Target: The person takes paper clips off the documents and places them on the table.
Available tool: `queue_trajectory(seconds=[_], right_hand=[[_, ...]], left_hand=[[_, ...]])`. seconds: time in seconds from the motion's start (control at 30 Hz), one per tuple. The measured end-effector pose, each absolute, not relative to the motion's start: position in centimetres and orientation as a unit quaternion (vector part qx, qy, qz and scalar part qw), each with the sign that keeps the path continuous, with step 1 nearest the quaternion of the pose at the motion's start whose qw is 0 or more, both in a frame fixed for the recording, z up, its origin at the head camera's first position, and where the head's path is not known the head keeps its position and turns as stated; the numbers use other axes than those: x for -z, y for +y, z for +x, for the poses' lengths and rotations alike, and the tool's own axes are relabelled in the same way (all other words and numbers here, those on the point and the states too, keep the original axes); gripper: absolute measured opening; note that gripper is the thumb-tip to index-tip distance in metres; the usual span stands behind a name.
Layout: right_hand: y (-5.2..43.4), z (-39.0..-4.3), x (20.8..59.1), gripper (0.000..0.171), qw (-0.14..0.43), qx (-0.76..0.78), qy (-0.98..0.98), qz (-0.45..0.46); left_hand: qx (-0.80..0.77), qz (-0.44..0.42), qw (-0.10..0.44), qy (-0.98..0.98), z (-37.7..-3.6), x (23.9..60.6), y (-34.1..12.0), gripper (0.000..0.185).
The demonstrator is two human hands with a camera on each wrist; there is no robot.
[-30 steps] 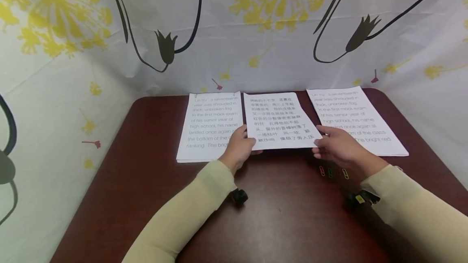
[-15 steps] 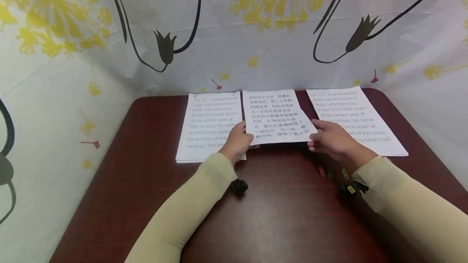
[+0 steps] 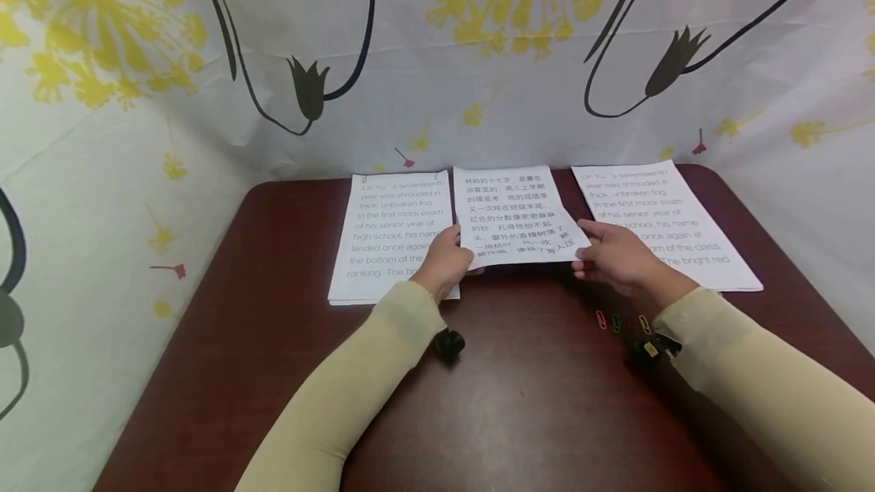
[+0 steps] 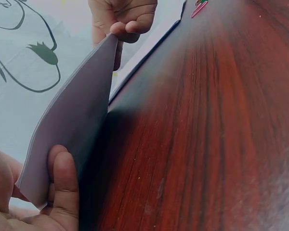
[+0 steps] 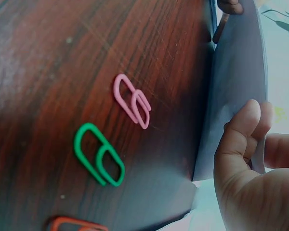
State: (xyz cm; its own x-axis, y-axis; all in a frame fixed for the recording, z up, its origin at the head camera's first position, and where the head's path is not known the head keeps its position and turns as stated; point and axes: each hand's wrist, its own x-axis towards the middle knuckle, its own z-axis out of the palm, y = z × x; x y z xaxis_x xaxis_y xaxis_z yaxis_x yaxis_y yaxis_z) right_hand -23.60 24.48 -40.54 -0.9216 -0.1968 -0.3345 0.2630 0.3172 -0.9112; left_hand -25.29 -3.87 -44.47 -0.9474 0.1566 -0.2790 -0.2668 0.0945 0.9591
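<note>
Both hands hold a thin stack of paper [image 3: 513,211] printed with Chinese text, its near edge lifted off the table. My left hand [image 3: 446,260] pinches the near left corner, thumb on top and fingers beneath. At the near right corner, my right hand [image 3: 618,255] pinches the paper the same way. The sheets bow slightly between the hands. In the left wrist view the underside of the paper [image 4: 77,115] faces the table, with fingers curled under it. Whether the far edge touches the table cannot be told.
A stack of English-printed sheets [image 3: 390,230] with paper clips at its top lies left. Another English-printed stack [image 3: 683,226] lies right, partly behind the right hand. Pink [image 5: 132,101], green [image 5: 100,154] and orange-red [image 5: 79,224] paper clips lie on the dark red table [image 3: 519,401], beside a yellow clip [image 3: 644,324].
Both hands have drawn the Chinese-printed stack slightly away from the person; the right hand has shifted left. The stack bows a little more near its right corner. The other stacks stay put.
</note>
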Motion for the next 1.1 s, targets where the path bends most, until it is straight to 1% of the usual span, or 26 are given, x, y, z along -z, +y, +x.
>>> queue_trajectory(seconds=[0.3, 0.43, 0.67, 0.8, 0.87, 1.1], right_hand=[[24.5, -24.0, 40.9, 0.076, 0.187, 0.587, 0.788, 0.022], [24.6, -24.3, 41.1, 0.077, 0.185, 0.586, 0.789, 0.027], [24.9, -24.4, 41.0, 0.075, 0.188, 0.584, 0.789, 0.033], [24.9, -24.1, 40.9, 0.074, 0.192, 0.584, 0.788, 0.029], [25.0, -24.0, 40.9, 0.074, 0.195, 0.582, 0.789, 0.026], [25.4, -23.4, 41.1, 0.075, 0.205, 0.565, 0.799, 0.018]], left_hand=[[-0.666, -0.028, 0.160, 0.728, -25.6, 44.5, -3.9, 0.073], [-0.668, -0.034, 0.160, 0.726, -25.8, 44.5, -3.9, 0.077], [-0.657, -0.028, 0.158, 0.736, -26.0, 44.5, -3.8, 0.073], [-0.651, -0.031, 0.155, 0.742, -25.8, 44.3, -4.0, 0.076], [-0.647, -0.028, 0.154, 0.746, -25.7, 44.3, -4.1, 0.074], [-0.613, -0.013, 0.150, 0.775, -25.2, 44.2, -4.6, 0.054]])
